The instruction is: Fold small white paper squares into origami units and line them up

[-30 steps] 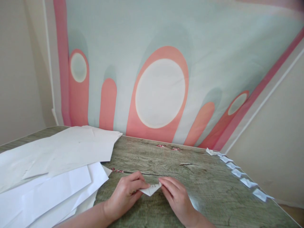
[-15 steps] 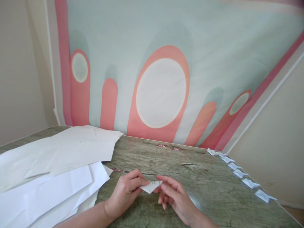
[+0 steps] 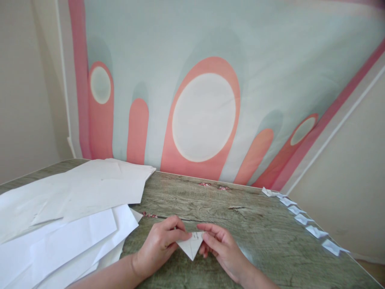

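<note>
A small folded white paper (image 3: 192, 248) with dark marks near its top edge hangs point-down between my hands, low in the middle of the view. My left hand (image 3: 164, 244) pinches its upper left corner between thumb and fingers. At the upper right corner, my right hand (image 3: 221, 249) holds the paper between thumb and index finger, its other fingers curled behind. Both hands are just above the wood-patterned table (image 3: 192, 200).
Loose white sheets (image 3: 99, 184) overlap across the table's left side. Several small folded papers (image 3: 303, 219) line the right edge. Red marks (image 3: 224, 188) show on the tabletop. Behind stands a pale green backdrop (image 3: 156, 48) with coral shapes.
The folded paper now shows a larger triangle, its point reaching lower towards me. My right thumb and index finger have closed on its right corner.
</note>
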Demonstrator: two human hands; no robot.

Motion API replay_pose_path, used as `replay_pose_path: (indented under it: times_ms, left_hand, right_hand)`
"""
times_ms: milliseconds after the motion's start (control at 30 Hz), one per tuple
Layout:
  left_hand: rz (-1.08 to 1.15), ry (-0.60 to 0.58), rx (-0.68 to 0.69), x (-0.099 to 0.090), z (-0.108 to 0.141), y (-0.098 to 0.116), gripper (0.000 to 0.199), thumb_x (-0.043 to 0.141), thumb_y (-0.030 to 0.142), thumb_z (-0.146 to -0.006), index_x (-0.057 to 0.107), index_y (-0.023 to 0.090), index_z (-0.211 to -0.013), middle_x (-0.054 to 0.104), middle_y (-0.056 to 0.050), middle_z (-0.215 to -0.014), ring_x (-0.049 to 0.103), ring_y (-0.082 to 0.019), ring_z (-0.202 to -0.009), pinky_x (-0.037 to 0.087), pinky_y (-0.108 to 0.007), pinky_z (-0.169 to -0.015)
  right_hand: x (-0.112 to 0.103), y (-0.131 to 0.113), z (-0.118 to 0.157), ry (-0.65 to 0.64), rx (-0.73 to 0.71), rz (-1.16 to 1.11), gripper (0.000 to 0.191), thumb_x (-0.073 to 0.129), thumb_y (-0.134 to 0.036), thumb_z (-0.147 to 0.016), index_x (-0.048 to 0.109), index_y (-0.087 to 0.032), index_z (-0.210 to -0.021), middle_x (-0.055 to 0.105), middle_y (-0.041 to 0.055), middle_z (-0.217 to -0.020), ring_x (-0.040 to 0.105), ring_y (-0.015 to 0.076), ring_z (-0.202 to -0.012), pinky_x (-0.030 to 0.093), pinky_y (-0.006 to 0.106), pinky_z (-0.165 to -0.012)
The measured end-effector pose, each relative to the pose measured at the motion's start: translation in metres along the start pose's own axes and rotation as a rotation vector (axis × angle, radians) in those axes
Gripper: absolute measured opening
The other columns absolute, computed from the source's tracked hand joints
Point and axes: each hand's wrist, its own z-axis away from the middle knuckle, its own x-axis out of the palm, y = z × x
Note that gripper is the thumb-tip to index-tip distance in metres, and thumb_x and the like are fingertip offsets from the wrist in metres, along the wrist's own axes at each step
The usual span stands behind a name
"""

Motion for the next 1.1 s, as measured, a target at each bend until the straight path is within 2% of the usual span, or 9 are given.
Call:
replay_pose_path:
  times_ms: [200,400,600,700,800,900,1000,1100]
  left_hand:
    - [0.004,-0.042,0.009,-0.002,0.002,0.003,0.022,0.053,0.008,-0.082,0.068,0.023,-0.090,0.061,-0.003,-0.079,0.058,-0.012,-0.069,0.044,-0.019,-0.061]
    - [0.075,-0.122,-0.099,-0.001,0.002,0.000,0.025,0.051,0.008,-0.081,0.065,0.022,-0.097,0.061,-0.005,-0.087,0.059,-0.014,-0.076,0.046,-0.021,-0.068]
    - [0.117,-0.168,-0.125,-0.001,0.002,0.000,0.028,0.051,0.008,-0.081,0.065,0.023,-0.100,0.063,-0.004,-0.087,0.060,-0.015,-0.078,0.046,-0.022,-0.070]
    - [0.168,-0.162,-0.224,0.001,0.001,0.000,0.035,0.051,0.005,-0.077,0.062,0.024,-0.105,0.065,-0.002,-0.092,0.060,-0.015,-0.084,0.046,-0.023,-0.075]
    - [0.221,-0.171,-0.395,0.003,0.000,-0.001,0.029,0.054,0.015,-0.080,0.060,0.023,-0.107,0.066,-0.002,-0.096,0.061,-0.015,-0.077,0.048,-0.024,-0.070]
    - [0.430,-0.209,-0.565,0.005,-0.003,-0.001,0.026,0.054,0.026,-0.083,0.060,0.019,-0.107,0.068,-0.003,-0.090,0.060,-0.013,-0.066,0.049,-0.023,-0.061]
    - [0.731,-0.225,-0.633,0.004,-0.007,0.001,0.026,0.055,0.029,-0.083,0.059,0.014,-0.103,0.068,-0.005,-0.085,0.062,-0.016,-0.076,0.050,-0.024,-0.063]
    - [0.906,-0.216,-0.677,0.002,-0.010,0.002,0.028,0.061,0.034,-0.080,0.058,0.013,-0.098,0.069,-0.006,-0.087,0.063,-0.018,-0.082,0.050,-0.025,-0.064]
  right_hand:
    - [0.000,0.002,-0.002,0.045,0.045,0.057,0.039,0.073,-0.038,-0.073,0.062,-0.012,-0.100,0.064,0.0011,-0.061,0.057,0.0105,-0.054,0.042,0.020,-0.050]
    - [0.002,0.001,-0.002,0.103,0.055,0.061,0.037,0.075,-0.041,-0.069,0.063,-0.012,-0.089,0.062,0.0003,-0.059,0.055,0.0098,-0.052,0.041,0.019,-0.047]
    - [0.002,-0.001,-0.003,0.106,0.065,0.093,0.037,0.075,-0.043,-0.068,0.064,-0.012,-0.085,0.062,0.0005,-0.056,0.055,0.0099,-0.051,0.040,0.019,-0.045]
    - [-0.005,-0.004,-0.006,0.142,0.057,0.104,0.036,0.076,-0.041,-0.067,0.064,-0.012,-0.086,0.062,0.0007,-0.059,0.055,0.0098,-0.053,0.041,0.019,-0.046]
    - [-0.016,-0.008,-0.010,0.185,0.046,0.099,0.036,0.076,-0.041,-0.068,0.064,-0.012,-0.087,0.061,-0.0004,-0.058,0.053,0.0085,-0.051,0.040,0.018,-0.046]
    - [-0.024,-0.010,-0.012,0.165,0.046,0.092,0.035,0.075,-0.040,-0.069,0.063,-0.012,-0.087,0.059,-0.0019,-0.055,0.050,0.0071,-0.048,0.038,0.017,-0.045]
    - [-0.028,-0.009,-0.013,0.143,0.045,0.093,0.036,0.075,-0.041,-0.069,0.063,-0.013,-0.087,0.058,-0.0028,-0.052,0.048,0.0068,-0.046,0.038,0.017,-0.045]
    - [-0.028,-0.008,-0.013,0.137,0.046,0.098,0.037,0.075,-0.042,-0.068,0.063,-0.013,-0.088,0.058,-0.0027,-0.052,0.048,0.0074,-0.045,0.038,0.018,-0.045]
